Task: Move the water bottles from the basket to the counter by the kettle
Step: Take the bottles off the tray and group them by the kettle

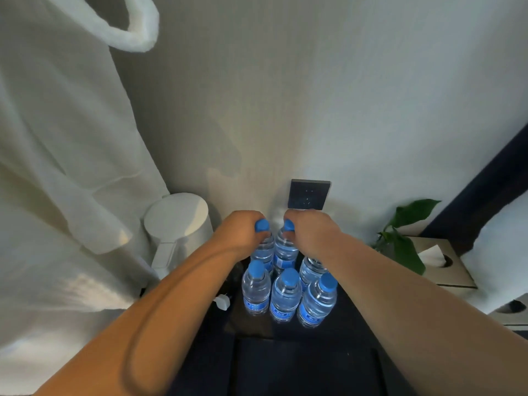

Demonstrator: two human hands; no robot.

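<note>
Several clear water bottles with blue caps stand on the dark counter right of the white kettle. My left hand grips the neck of the back-left bottle near the wall. Beside it, my right hand grips the neck of the neighbouring back bottle. In front stand three bottles in a row: left, middle and right. Another bottle is partly hidden under my right forearm. The basket is out of view.
A dark wall socket sits just behind the bottles. A white plug lies left of the front row. White robes hang at the left. A green plant and a tissue box stand at the right.
</note>
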